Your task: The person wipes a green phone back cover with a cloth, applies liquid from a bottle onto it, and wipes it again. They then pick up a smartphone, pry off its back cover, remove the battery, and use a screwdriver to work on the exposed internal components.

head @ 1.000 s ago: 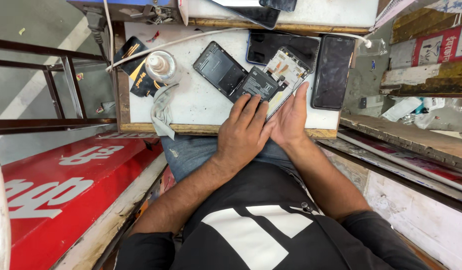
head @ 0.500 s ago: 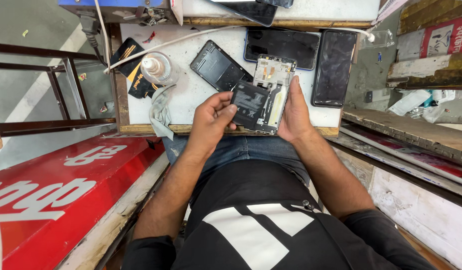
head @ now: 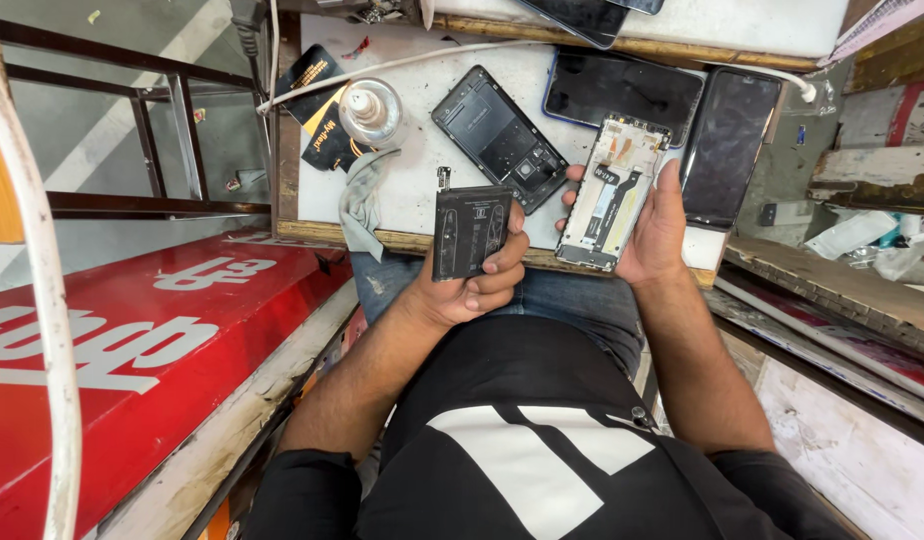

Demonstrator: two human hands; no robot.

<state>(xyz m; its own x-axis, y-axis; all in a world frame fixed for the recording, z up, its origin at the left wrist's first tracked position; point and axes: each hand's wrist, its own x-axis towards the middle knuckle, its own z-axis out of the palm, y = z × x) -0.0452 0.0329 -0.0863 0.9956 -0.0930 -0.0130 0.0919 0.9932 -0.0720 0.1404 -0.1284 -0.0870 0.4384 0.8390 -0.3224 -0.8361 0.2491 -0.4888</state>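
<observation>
My left hand grips a flat black phone battery, held upright just over the near edge of the white worktop. My right hand cradles an opened phone body with its inner frame and ribbon cable facing up. The two parts are apart, about a hand's width between them. Both hands hover above my lap, close to the table edge.
On the worktop lie a black phone back cover, two dark phones, a small clear bottle, a grey cloth, a black-and-orange packet and a white cable. A red signboard lies at my left.
The battery has come away from the phone body. My left hand carried it to the left while my right hand kept the opened phone, now tilted upright.
</observation>
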